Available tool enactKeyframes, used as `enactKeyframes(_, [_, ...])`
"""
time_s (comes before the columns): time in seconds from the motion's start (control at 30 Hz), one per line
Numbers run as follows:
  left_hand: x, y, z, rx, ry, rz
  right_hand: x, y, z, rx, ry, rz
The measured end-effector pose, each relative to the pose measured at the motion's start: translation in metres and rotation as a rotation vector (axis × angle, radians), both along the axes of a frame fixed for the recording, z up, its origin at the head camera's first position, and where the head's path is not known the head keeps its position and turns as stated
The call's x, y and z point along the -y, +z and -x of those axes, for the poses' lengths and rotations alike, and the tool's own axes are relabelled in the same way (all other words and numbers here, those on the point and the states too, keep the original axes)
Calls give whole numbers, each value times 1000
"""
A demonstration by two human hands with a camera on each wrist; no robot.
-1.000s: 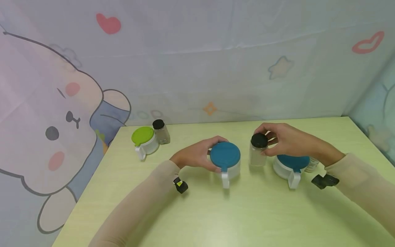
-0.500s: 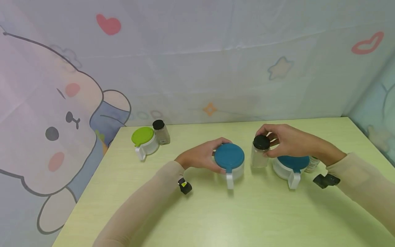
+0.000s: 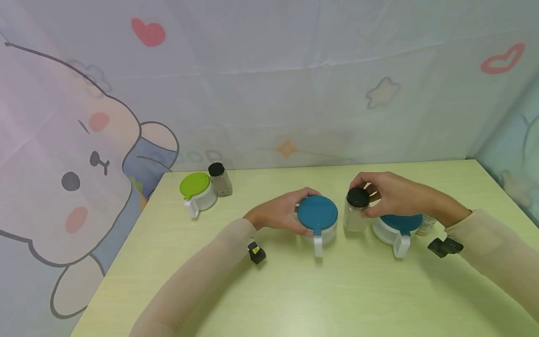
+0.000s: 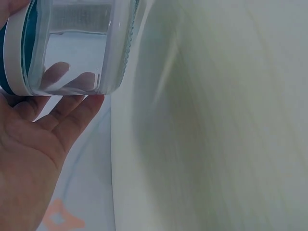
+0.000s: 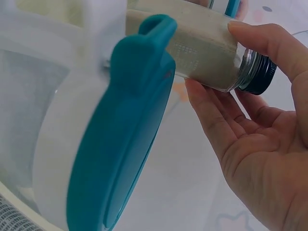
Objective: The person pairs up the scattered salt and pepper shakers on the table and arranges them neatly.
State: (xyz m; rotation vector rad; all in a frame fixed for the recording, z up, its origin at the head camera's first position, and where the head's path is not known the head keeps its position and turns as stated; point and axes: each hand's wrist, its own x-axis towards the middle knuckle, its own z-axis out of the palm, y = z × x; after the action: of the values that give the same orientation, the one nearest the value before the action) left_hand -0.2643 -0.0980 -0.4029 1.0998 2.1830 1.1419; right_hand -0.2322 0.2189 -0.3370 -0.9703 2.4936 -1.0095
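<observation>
My left hand [image 3: 280, 213] grips a clear seasoning jar with a blue lid [image 3: 317, 213] and a white handle that points toward me. Thumb and fingers lie on opposite sides of this jar [image 4: 77, 53] in the left wrist view. Just to its right, my right hand [image 3: 393, 192] holds an upright clear spice bottle [image 3: 355, 220] with a black cap. Pale powder fills much of the bottle [image 5: 202, 48] in the right wrist view. Below the right hand stands a second blue-lidded jar [image 3: 386, 230], its lid partly covered by that hand.
At the back left, a green-lidded jar [image 3: 195, 185] stands beside another black-capped bottle [image 3: 221, 180]. A small labelled bottle [image 3: 426, 225] shows partly behind my right wrist. The pale table [image 3: 294, 295] ends at a printed cloth backdrop [image 3: 261, 93].
My left hand has moved right with the blue-lidded jar, closing toward the spice bottle. The right hand and spice bottle have shifted slightly right and toward me.
</observation>
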Motion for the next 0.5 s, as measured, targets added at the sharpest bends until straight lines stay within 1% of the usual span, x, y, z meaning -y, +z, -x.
enactKeyframes(0.1, [-3, -1, 0, -2, 6, 8, -1, 0, 0, -2, -4, -8])
enactKeyframes(0.27, [-6, -1, 1, -23, 11, 22, -1, 0, 0, 6, -13, -21])
enactKeyframes(0.5, [-8, -1, 2, -38, 13, 24, -1, -1, 0, 1, -16, -46])
